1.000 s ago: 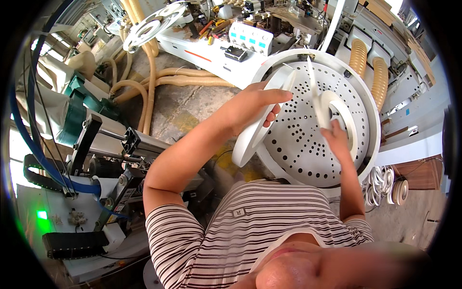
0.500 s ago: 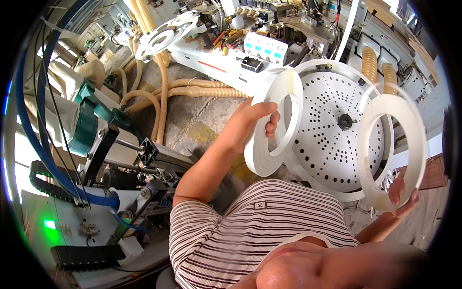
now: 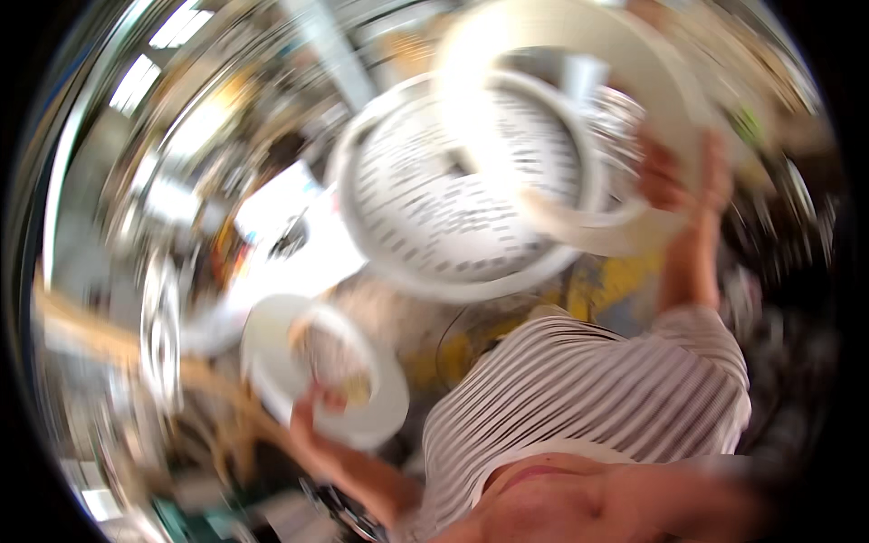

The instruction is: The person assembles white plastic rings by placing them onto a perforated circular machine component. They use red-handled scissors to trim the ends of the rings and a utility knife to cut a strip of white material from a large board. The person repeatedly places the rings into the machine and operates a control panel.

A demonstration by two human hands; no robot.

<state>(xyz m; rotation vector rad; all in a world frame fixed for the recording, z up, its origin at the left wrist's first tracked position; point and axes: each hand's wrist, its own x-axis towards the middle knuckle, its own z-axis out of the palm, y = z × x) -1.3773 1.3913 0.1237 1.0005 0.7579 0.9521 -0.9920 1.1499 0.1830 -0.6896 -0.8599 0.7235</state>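
My left hand (image 3: 317, 421) grips a white roll of edge-banding tape (image 3: 270, 362) by its lower edge, with fingertips showing through the centre hole. It hangs at the lower left. My right hand (image 3: 711, 195) grips a larger-looking, cream-white roll of edge-banding tape (image 3: 561, 23) at its right side, fingers inside the hole and thumb outside. That roll is raised in front of a round white perforated disc (image 3: 398, 199) and covers part of its right side. Motion blurs the whole view, so fine details of the rolls and fingers are unclear.
To the left of the disc runs a white machine top (image 3: 317, 253) with blurred tools at its end. A white slotted wheel (image 3: 161, 335) stands farther left. Tan hoses (image 3: 213, 385) run along the lower left. Yellow-marked floor (image 3: 625, 281) shows beneath the disc.
My view has swung to the right, shifting the disc leftward in it. Both rolls remain gripped; the right one is now higher and closer, the left one lower and farther left.
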